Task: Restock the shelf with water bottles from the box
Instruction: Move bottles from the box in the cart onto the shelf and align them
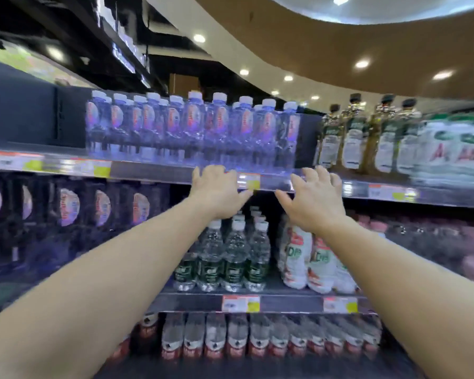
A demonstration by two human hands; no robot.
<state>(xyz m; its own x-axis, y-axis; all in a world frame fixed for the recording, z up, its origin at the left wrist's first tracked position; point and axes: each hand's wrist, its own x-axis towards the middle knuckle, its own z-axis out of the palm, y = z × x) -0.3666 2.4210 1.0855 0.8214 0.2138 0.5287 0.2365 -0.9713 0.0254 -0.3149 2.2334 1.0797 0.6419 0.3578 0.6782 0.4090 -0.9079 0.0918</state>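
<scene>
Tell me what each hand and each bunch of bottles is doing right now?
Left hand: open, empty, at the shelf edge.
Right hand: open, fingers spread, empty.
Clear water bottles: upright, capped, rows on the top shelf.
Green-label bottles: upright, capped, one shelf down.
White bottles: standing beside them.

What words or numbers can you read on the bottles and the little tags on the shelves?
None reads for sure; the picture is blurred.
White packs, top shelf right: big red "A" shapes only.
White bottles, middle shelf: green letters, blurred.
Water bottles by the left hand and right hand: labels blurred.
Price tags: too small.
</scene>
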